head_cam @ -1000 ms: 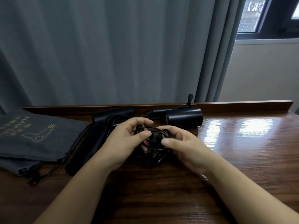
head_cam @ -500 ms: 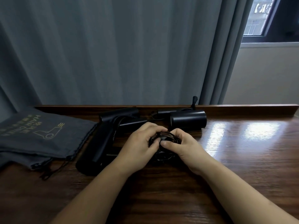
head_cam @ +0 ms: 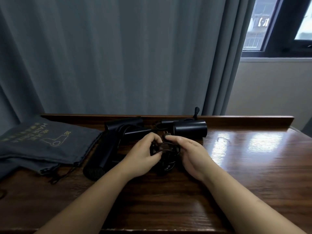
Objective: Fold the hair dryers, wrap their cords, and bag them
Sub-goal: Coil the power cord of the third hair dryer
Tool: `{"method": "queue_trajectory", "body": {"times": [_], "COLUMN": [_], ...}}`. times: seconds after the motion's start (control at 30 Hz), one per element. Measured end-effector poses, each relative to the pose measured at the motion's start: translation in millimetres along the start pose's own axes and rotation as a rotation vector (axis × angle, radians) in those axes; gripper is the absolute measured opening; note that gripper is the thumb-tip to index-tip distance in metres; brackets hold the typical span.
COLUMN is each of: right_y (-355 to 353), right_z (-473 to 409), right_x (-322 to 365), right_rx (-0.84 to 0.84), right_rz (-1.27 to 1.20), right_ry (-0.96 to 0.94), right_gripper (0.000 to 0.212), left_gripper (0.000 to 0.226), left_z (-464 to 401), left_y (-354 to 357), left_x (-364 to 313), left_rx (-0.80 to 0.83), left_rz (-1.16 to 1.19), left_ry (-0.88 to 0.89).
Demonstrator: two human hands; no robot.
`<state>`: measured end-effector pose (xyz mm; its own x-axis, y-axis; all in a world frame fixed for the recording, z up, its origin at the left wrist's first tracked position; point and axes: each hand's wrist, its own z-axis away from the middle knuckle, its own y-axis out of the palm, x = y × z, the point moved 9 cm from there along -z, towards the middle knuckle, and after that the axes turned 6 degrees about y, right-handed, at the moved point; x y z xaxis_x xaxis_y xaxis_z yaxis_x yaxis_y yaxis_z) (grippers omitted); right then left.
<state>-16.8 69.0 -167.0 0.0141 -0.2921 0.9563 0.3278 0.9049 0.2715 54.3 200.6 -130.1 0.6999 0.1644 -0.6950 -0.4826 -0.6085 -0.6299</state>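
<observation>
Cord [head_cam: 164, 153]: black, coiled in loops on glossy wooden table [head_cam: 236, 166], gripped by left hand [head_cam: 141, 156]; plug end pinched by right hand [head_cam: 189, 152]. Wrapping judged under way; tucking the plug is called for next. Hair dryers [head_cam: 101, 156] [head_cam: 190, 130]: matte black cylinders, laid beyond. Bags [head_cam: 42, 141]: grey cloth, far left.

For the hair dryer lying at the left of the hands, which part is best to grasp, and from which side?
Probably the thick barrel of the left hair dryer, taken from above. It lies flat, pointing toward the person, and its near end by the table edge is free, while its far end is crowded by the other dryer.
</observation>
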Motion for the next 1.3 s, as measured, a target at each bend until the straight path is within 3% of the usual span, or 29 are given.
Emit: {"method": "queue_trajectory", "body": {"times": [0.17, 0.33, 0.43, 0.67, 0.87, 0.93, 1.0, 1.07, 1.2, 1.3], "right_y": [-9, -22, -29, -41, -39, -37, -34, -31, -28, -26], "right_z": [1, 16, 26, 40, 40, 41, 43, 46, 52, 55], "right_x": [7, 9, 16, 5, 0, 2, 3, 5, 10, 14], "right_rx": [-0.155, -0.246, -0.269, -0.267, -0.283, -0.256, -0.219, -0.188, -0.189, -0.141], "right_rz": [-0.148, -0.219, -0.143, -0.315, -0.267, -0.242, -0.234, -0.223, -0.183, -0.211], "right_ry": [-0.078, -0.144, -0.152, -0.089, -0.100, -0.114, -0.121, -0.124, -0.158, -0.190], "right_gripper": [0.032, 0.049, 0.028, 0.011, 0.009, 0.006, 0.018, 0.035, 0.047, 0.042], "left_gripper": [0.031, 0.042, 0.042, 0.051, 0.065, 0.064, 0.067, 0.069, 0.054, 0.053], "left_z": [7, 11, 13, 25, 35, 37, 37, 32, 21, 14], "left_y": [-13, -28, -30, -23, -9, -5, 3, 12, 5, -2], "left_x": [2, 7, 3, -9, -39, -60, -78, -81, -72, -59], "left_rx": [-0.085, -0.136, -0.120, -0.040, -0.020, -0.062, -0.089, -0.065, -0.103, -0.050], "left_rz": [0.078, 0.206, 0.242, 0.133, -0.100, -0.294, -0.541, -0.703, -0.582, -0.419], "left_ry": [-0.075, -0.134, -0.117, -0.052, 0.152, 0.281, 0.393, 0.388, 0.266, 0.156]}}
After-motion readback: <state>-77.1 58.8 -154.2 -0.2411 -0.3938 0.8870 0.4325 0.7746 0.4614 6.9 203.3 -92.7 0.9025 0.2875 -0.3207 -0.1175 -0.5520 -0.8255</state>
